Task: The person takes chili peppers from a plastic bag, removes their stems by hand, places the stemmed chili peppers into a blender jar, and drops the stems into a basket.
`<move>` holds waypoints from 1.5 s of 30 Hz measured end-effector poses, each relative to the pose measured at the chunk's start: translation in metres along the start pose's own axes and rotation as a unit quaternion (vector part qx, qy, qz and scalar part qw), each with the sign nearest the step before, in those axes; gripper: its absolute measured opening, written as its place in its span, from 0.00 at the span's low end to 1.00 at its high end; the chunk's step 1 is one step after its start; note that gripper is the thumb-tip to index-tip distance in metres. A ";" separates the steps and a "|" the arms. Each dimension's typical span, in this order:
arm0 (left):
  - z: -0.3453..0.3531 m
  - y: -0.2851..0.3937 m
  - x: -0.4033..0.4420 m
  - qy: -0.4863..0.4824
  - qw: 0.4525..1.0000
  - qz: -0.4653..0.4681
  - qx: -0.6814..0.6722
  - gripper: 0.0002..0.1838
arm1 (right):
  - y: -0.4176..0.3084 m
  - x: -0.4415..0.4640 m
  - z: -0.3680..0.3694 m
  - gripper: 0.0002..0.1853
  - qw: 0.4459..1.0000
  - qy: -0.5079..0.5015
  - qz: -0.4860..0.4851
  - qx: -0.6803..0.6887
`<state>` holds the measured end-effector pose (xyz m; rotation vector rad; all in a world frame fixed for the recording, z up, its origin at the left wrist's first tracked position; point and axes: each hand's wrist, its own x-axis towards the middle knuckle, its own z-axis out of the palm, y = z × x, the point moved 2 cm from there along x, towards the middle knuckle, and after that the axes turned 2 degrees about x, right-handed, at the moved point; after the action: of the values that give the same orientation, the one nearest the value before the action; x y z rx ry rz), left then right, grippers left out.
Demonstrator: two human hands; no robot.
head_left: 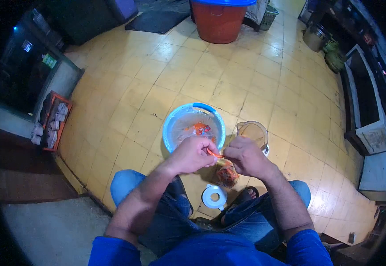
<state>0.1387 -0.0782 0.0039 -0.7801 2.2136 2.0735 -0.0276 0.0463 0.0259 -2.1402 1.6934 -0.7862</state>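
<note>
A thin red chili stretches between my two hands, in front of my knees. My left hand pinches one end of it, and the fingers of my right hand close on the other end. Just beyond my left hand stands a light-blue basin with red pieces inside. Below my hands, a clear plastic bag of red chilies rests on the floor, its upper part partly covered by my right hand. A clear jug with a handle stands behind my right hand, partly hidden by it.
A white ring-shaped lid lies on the tiles between my feet. Farther off is a big red tub with a blue rim. An orange shoe rack stands at left; a metal pot and green gas cylinder are at right.
</note>
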 end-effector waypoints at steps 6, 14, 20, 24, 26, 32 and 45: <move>-0.010 0.008 -0.007 -0.046 0.992 -0.017 0.119 0.05 | 0.003 0.009 0.013 0.04 0.985 -0.030 -0.056 0.161; -0.029 0.010 -0.014 -0.050 0.986 -0.019 0.159 0.05 | 0.006 0.010 0.019 0.07 0.931 -0.048 0.187 0.310; -0.026 -0.004 -0.004 0.050 0.997 -0.043 0.031 0.08 | 0.016 0.022 0.035 0.14 0.957 0.137 0.105 0.232; -0.008 -0.003 0.002 0.033 0.999 -0.004 -0.018 0.10 | 0.003 0.013 0.026 0.13 0.944 0.050 0.159 0.285; 0.000 0.003 0.004 0.037 0.998 0.028 -0.036 0.13 | 0.011 0.007 0.025 0.12 0.942 0.086 0.220 0.237; 0.000 -0.002 0.007 0.087 0.989 0.047 -0.109 0.16 | 0.049 -0.025 -0.028 0.13 0.965 0.146 0.216 0.029; 0.012 0.014 -0.003 0.104 0.988 0.113 0.036 0.08 | 0.004 -0.005 -0.004 0.04 0.994 0.070 0.089 -0.008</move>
<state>0.1327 -0.0663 0.0168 -0.8080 2.5827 2.0753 -0.0338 0.0506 0.0253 -1.9513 1.9347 -0.8897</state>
